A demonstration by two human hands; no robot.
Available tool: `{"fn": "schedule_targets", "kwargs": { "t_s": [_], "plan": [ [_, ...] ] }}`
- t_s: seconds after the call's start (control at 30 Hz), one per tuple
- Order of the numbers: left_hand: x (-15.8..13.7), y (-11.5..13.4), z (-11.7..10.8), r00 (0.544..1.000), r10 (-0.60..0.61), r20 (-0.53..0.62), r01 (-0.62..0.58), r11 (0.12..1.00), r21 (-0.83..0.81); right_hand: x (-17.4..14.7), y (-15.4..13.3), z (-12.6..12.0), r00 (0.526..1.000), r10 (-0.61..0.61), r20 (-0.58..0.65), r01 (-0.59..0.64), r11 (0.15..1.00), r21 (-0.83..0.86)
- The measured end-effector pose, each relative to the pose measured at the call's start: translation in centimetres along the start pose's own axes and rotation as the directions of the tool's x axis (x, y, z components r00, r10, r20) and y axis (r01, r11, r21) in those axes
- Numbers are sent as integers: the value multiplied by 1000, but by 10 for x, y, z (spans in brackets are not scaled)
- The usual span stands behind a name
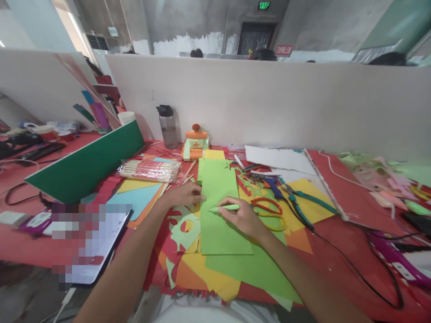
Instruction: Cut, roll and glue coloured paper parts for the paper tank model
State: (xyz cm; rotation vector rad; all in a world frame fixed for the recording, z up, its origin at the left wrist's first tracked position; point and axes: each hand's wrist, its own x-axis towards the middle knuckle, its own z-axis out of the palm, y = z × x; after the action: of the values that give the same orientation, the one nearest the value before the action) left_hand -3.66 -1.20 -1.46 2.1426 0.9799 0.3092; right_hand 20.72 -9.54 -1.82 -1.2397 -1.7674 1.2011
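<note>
Our forearms (pixel 131 255) flank the lengthwise green paper (pixel 222 237), right hand (pixel 243 218) pinching a light-green pen (pixel 231 207) across it, left hand (pixel 185 194), grip unclear, at its left edge.

A craft workroom: at the view's twelve o'clock a white partition (pixel 256 103), past it a rough concrete wall (pixel 188 20), lit EXIT sign (pixel 264 5) towards one; between three and four, pliers (pixel 296 207); at six, cut paper (pixel 193 277).

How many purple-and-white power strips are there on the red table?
2. One power strip is at left, near the dark green rectangular board; another power strip is near the picture's right edge. Others may be hidden.
</note>
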Motion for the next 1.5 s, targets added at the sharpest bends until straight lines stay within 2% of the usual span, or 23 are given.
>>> {"fn": "schedule_targets", "kwargs": {
  "t_s": [0.1, 0.23, 0.4, 0.6, 0.87, 1.1, 1.17, 1.33, 1.5],
  "plan": [
    [0, 1, 0, 1000, -5, 1, 5, 1000, 7, 0, 2, -1, 999, 23, 28, -22, 1000, -2],
    [0, 1, -1, 1000, -23, 9, 23, 1000, 1, 1, 4, 0, 1000, 23, -16, -23, 1000, 11],
    [1, -1, 0, 1000, 6, 20, -5, 1000, -16, 1, 2, -2, 999, 29, 16, -29, 1000, 5],
    [-1, 3, -2, 997, 68, 47, -69, 998, 10, 3, 2, -5, 997, -28, -75, 32, 998, 54],
    [-6, 15, -4, 990, 6, 138, -7, 1000, 5, 1, -2, -1, 997, -71, 29, 69, 995, 74],
    [0, 5, 0, 1000, 4, 17, -5, 998, 55, 1, -5, 0, 998, -67, 17, 66, 997, 44],
    [1, 3, 1, 1000, 2, 9, -2, 998, 70, 0, -6, 0, 998, -69, 10, 69, 998, 14],
    [1, 1, 1, 1000, 2, 18, -4, 997, 78, 0, -7, -1, 994, -74, 82, 75, 997, -18],
    [1, 1, 0, 1000, 17, 27, -19, 997, 78, 2, -2, -1, 999, -40, 12, 40, 999, 20]
  ]
}}
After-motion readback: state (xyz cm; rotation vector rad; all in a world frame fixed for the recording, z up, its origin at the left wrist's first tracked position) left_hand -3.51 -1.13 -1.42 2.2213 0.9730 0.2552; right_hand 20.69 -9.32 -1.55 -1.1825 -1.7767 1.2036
